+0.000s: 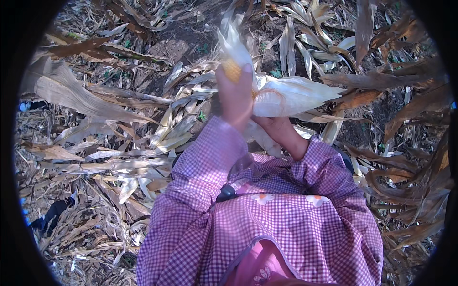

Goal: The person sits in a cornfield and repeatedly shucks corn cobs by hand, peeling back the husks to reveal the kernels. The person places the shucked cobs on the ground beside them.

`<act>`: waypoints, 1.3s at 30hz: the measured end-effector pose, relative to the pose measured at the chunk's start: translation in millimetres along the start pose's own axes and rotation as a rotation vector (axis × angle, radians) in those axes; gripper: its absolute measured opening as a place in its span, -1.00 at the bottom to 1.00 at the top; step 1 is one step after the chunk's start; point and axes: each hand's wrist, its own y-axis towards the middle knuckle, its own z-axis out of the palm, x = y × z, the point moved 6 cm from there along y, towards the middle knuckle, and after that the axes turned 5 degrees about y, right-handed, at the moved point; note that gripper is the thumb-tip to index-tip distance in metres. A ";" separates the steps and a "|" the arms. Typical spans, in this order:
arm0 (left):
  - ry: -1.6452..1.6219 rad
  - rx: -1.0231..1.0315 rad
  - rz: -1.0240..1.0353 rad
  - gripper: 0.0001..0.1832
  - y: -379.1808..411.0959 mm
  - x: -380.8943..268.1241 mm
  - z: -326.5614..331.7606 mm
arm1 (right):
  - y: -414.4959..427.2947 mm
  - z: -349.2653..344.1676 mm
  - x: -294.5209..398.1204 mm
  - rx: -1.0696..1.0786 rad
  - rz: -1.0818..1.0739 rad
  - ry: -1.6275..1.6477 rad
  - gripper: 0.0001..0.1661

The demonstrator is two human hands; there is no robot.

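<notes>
An ear of corn point(232, 70) with yellow kernels is partly out of its husk in front of me. My left hand point(234, 94), slightly blurred, wraps around the ear, and pale husk point(236, 44) stands up beyond its fingers. Another broad flap of husk point(300, 95) spreads to the right, with brown silk strands on it. Below this flap, my right hand point(281, 130) grips the lower part of the ear; its fingers are mostly hidden by the husk.
Dry corn stalks and leaves point(128, 98) cover the ground on the left. Brown leaves point(386, 78) rise at the right. Bare soil point(168, 50) shows at the far side. A dark cloth-like thing point(53, 216) is at the left rim.
</notes>
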 end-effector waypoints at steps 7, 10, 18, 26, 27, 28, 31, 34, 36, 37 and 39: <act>-0.029 -0.115 -0.072 -0.53 7.6 15.3 -10.7 | -12.2 4.2 -12.0 0.064 0.224 -0.255 -0.52; -0.146 -0.025 -0.204 -0.61 18.2 41.1 -11.5 | -12.5 4.9 -2.6 0.142 0.194 -0.442 -0.50; -0.453 0.399 -0.451 -0.51 26.1 78.0 7.0 | -16.6 10.0 26.6 0.243 -0.131 -0.776 -0.53; -0.763 1.112 -0.974 -0.45 -17.1 80.8 25.7 | -26.5 9.3 63.1 0.221 -0.527 -0.629 -0.64; -0.822 1.148 -1.076 -0.44 -26.5 80.3 26.5 | -28.2 9.8 67.4 0.217 -0.589 -0.599 -0.65; -0.976 1.145 -1.285 -0.40 -43.1 79.1 26.3 | -29.5 9.7 70.8 0.240 -0.570 -0.584 -0.67; -0.732 0.825 -0.785 -0.42 -23.1 73.6 16.3 | -26.8 2.2 68.6 0.255 -0.370 -0.517 -0.70; -0.684 0.489 -0.683 -0.49 -0.9 47.7 6.4 | -13.9 -25.2 27.8 0.126 0.101 -0.251 -0.68; -0.651 0.389 -0.648 -0.42 3.7 36.0 1.4 | -4.9 -47.1 12.2 -0.087 0.296 0.128 -0.69; -0.623 0.405 -0.629 -0.49 5.4 31.7 0.0 | -0.2 -56.8 6.4 -0.153 0.337 0.265 -0.70; -0.568 0.434 -0.596 -0.63 7.6 28.2 -3.5 | 5.8 -78.8 -12.5 -0.356 0.366 0.575 -0.68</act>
